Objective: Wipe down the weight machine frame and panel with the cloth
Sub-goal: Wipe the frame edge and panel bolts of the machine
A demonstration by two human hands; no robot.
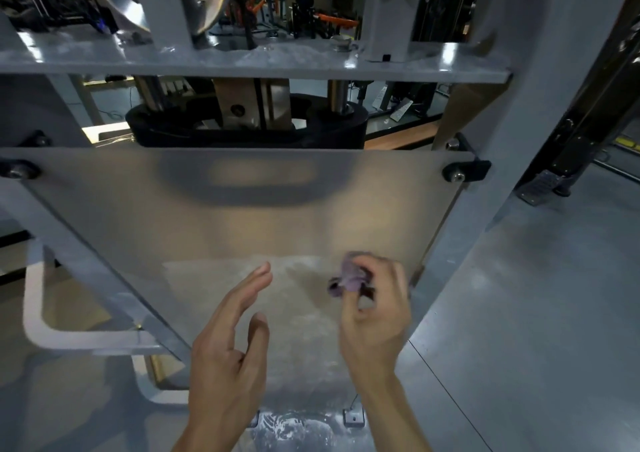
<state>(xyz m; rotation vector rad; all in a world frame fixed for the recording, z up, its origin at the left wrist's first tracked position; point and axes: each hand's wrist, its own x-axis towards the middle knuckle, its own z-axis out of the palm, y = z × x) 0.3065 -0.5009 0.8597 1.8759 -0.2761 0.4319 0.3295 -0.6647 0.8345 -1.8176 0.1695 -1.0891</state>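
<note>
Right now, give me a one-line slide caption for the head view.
Right hand grips a crumpled purple cloth against the frosted translucent panel; open left hand hovers beside it.

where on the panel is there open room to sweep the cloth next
The upper panel is bare between the two corner bolts, one at right, down to the dusty patch. The lower middle is crowded: the open left hand hovers there, and the right hand grips the purple cloth near the right frame post.
</note>
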